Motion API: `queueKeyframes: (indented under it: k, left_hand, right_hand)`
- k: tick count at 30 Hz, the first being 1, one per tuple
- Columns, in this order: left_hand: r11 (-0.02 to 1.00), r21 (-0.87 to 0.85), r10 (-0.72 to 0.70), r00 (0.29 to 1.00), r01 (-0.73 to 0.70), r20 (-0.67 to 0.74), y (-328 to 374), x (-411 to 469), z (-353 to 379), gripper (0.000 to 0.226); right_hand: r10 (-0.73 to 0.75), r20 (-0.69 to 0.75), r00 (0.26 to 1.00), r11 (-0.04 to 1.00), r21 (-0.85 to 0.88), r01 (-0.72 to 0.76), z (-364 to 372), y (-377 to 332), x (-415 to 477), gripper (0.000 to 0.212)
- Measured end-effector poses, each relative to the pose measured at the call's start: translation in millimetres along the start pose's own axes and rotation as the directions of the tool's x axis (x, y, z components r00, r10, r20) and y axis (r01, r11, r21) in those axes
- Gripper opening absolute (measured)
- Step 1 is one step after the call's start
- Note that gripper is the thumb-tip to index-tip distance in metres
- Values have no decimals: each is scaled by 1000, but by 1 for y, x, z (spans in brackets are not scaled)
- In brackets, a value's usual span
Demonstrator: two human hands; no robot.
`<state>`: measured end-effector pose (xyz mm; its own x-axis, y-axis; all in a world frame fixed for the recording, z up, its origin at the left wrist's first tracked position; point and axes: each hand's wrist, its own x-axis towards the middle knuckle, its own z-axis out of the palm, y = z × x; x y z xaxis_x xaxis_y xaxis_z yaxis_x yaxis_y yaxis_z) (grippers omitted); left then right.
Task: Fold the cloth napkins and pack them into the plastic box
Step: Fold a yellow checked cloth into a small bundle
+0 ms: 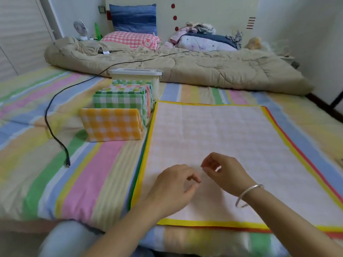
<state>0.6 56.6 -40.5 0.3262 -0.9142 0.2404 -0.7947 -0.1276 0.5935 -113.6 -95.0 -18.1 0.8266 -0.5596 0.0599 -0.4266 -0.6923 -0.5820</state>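
A pale checked napkin with a yellow border [213, 134] lies spread flat on top of a stack of other flat napkins, whose red and green edges show at its sides. Both my hands hover just over its near part. My left hand [172, 188] and my right hand [226, 173] have loosely curled fingers and hold nothing. To the left, several folded napkins stand in a row: an orange checked one [111, 125] in front, a green checked one [118, 102] behind it. The white plastic box [137, 75] with its lid on stands at the far end of the row.
A black cable [50, 127] snakes across the striped bedsheet [55, 182] on the left, its plug lying near the bed's edge. A beige quilt [185, 67], pillows and piled clothes fill the far side. My knee [68, 236] shows at the bottom left.
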Motion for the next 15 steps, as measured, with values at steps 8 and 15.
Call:
queueKeyframes:
  k: [8,15]
  left_hand:
    - [953,255,45,912,-161,407,19,1,20,82]
    - [994,108,-25,913,-21,406,29,9,2,32]
  right_hand:
    - [-65,222,973,983,-154,101,-41,74,-84,46]
    - [-91,214,973,990,-90,113,-47,78,-95,35]
